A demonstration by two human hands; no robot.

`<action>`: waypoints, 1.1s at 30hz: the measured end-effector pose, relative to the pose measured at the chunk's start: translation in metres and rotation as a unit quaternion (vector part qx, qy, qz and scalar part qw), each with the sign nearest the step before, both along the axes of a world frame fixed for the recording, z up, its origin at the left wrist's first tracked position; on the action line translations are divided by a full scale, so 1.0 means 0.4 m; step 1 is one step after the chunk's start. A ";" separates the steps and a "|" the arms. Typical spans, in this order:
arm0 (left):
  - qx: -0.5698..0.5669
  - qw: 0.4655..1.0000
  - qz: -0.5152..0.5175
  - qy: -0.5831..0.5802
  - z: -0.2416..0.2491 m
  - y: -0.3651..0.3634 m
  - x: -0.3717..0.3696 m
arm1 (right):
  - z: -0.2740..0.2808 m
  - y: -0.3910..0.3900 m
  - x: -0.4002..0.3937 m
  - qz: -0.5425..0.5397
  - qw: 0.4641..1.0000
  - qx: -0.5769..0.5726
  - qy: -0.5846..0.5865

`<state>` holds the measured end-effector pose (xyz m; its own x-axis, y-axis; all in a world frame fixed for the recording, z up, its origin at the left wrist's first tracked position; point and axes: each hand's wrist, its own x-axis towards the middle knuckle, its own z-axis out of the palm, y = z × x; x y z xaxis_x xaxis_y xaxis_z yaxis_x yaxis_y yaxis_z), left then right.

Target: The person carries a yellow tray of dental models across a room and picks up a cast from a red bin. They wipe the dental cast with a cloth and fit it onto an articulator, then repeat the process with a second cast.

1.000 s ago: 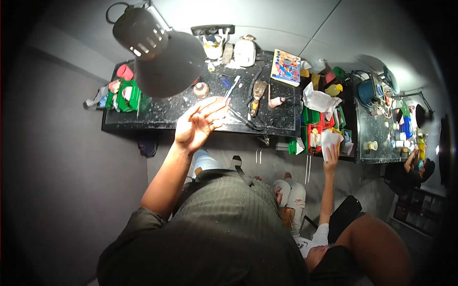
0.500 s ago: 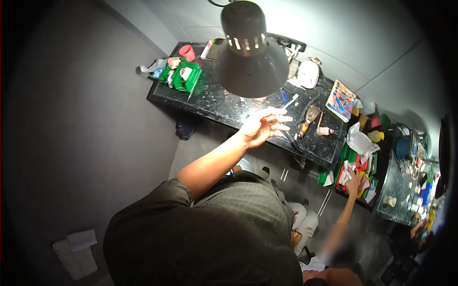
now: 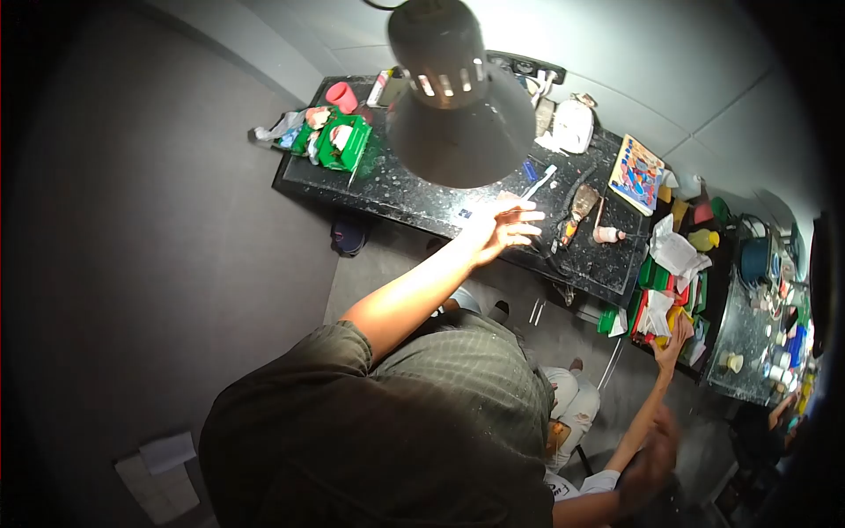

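Observation:
My left hand (image 3: 506, 231) is held over the near edge of the black speckled table (image 3: 405, 198), under the lamp (image 3: 462, 123). Its fingers are spread, with nothing seen between them. Just beyond the fingertips lies a toothbrush (image 3: 539, 182), with a small blue item (image 3: 529, 170) beside it. To the right are a brown-and-orange tool (image 3: 576, 216) and a pinkish bottle (image 3: 607, 233). My right hand (image 3: 657, 453) is at the lower right, dark and smeared by motion, away from the table; its fingers cannot be made out clearly.
A co-worker's hand (image 3: 673, 345) reaches into colored bins (image 3: 656, 275) at the right. A green basket (image 3: 352, 154) and a pink cup (image 3: 341, 97) stand at the table's left end. A colorful book (image 3: 637, 174) lies near the wall.
My left hand has moved slightly right in view, its fingers still apart. My right hand now shows more, raised at the lower right. The co-worker's hand has shifted among the bins.

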<state>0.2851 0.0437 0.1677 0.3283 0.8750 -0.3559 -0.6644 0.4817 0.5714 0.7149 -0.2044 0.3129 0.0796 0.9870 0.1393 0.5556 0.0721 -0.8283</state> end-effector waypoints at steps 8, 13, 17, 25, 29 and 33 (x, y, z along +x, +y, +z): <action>-0.086 0.994 0.021 -0.057 -0.091 0.023 -0.066 | -0.548 -0.322 -0.083 -0.158 0.876 -0.453 0.055; -0.087 0.995 0.039 0.001 -0.145 0.093 -0.124 | -0.750 -0.494 -0.080 -0.263 0.793 -0.543 0.088; -0.094 0.995 0.039 0.017 -0.185 0.147 -0.150 | -0.887 -0.625 -0.079 -0.253 0.856 -0.412 -0.181; -0.111 0.992 0.048 0.038 -0.149 0.158 -0.128 | -0.636 -0.467 -0.133 -0.521 0.588 -0.541 -0.300; -0.106 0.993 0.048 0.024 -0.140 0.162 -0.108 | -0.675 -0.511 -0.069 -0.441 0.621 -0.582 -0.285; -0.097 0.994 0.040 0.029 -0.147 0.164 -0.095 | -0.714 -0.507 -0.047 -0.510 0.623 -0.576 -0.141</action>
<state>0.2470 0.1092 0.1091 0.2349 0.8099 -0.5374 -0.6738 0.5342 0.5105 0.6960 -0.4071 0.0274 0.8800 -0.0994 -0.4645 -0.0398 -0.9898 0.1365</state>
